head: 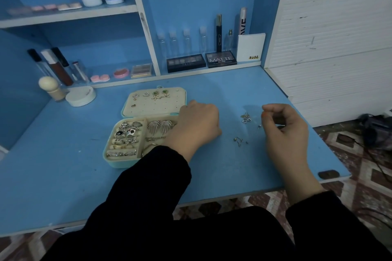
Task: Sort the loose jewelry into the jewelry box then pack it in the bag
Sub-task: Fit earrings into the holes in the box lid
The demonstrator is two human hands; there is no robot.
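Likely light, slippery loose earrings (246, 118): pinch by post. Right hand (285, 131) pinched, left hand (199, 125) curled over jewelry box (114, 163); contents unclear.

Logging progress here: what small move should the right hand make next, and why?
Likely the right hand should lower onto the loose silver earrings on the blue tabletop and pick one up: its fingertips are pinched, but nothing shows between them, and the open mint-green jewelry box has free holes in its lid panel.
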